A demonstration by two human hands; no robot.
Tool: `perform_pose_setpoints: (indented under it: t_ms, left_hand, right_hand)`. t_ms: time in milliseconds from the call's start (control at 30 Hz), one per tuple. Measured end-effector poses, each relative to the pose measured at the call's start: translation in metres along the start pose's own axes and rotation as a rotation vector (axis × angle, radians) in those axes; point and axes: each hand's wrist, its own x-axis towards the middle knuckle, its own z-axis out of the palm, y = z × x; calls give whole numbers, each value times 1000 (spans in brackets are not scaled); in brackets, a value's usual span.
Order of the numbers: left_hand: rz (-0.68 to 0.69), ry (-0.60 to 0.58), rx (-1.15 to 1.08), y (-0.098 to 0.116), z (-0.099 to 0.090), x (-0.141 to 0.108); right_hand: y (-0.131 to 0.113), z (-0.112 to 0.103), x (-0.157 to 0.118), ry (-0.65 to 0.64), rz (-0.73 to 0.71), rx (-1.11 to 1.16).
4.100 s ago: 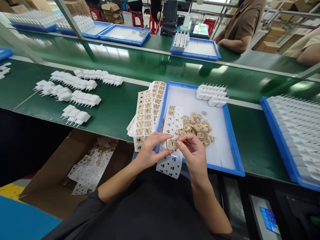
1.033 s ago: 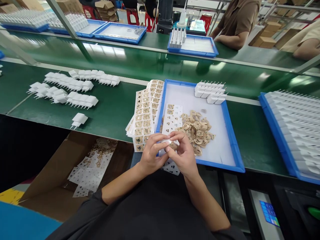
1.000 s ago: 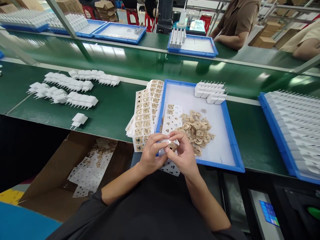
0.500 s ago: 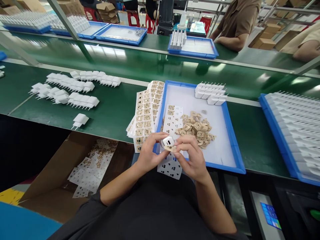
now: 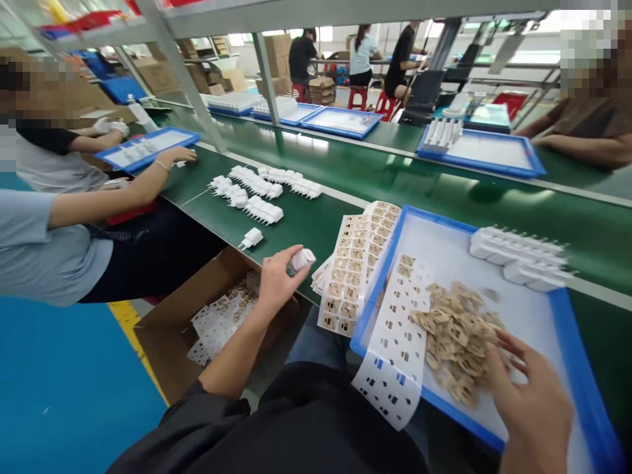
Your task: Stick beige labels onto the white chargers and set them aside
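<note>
Your hands have parted! Left hand (image 5: pixel 276 283), grip pinched on the white adapter (image 5: pixel 303 260) by the desk's (image 5: pixel 299 230) near edge; loosening could drop it. Right hand (image 5: pixel 536 388), half-curled at tan scraps (image 5: pixel 461 336): hold unclear.

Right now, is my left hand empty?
No, your left hand is holding a white charger, just to the left of the sticker sheets.
</note>
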Motion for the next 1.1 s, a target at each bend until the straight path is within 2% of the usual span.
perform_pose_setpoints:
  t_ms: [133, 233, 500, 600, 667, 733, 800, 867, 900, 967, 1033, 1100]
  left_hand:
    - [-61, 105, 392, -71, -15, 27]
    - [-60, 146, 473, -108, -20, 42]
    - [-99, 135, 267, -172, -34, 70]
    - [-67, 184, 234, -179, -37, 78]
    - [11, 215, 205, -163, -32, 80]
    - [114, 167, 151, -128, -19, 80]
    - [221, 39, 75, -75, 1, 76]
    - [365, -108, -33, -16, 26, 71]
    - [446, -191, -79, 13, 39, 68]
    - [587, -356, -125, 64, 66, 64]
    - [653, -482, -80, 101, 90, 63]
    - [688, -574, 6, 123, 109, 64]
  right_hand:
    - [-11, -5, 1, -16, 144, -54]
    - [-12, -5, 2, 3, 138, -36]
    - [-5, -1, -5, 68, -56, 11]
    - [-9, -4, -4, 53, -108, -15]
    - [-17, -6, 2, -15, -156, -15]
    - [-32, -4, 15, -133, -212, -13]
    - [-51, 6, 35, -290, -263, -35]
    - [-71, 25, 57, -449, -283, -102]
    - [-80, 37, 68, -502, -273, -160]
    - [-91, 61, 86, -528, -253, -200]
    - [-93, 81, 97, -542, -230, -226]
    - [-90, 94, 100, -542, -217, -242]
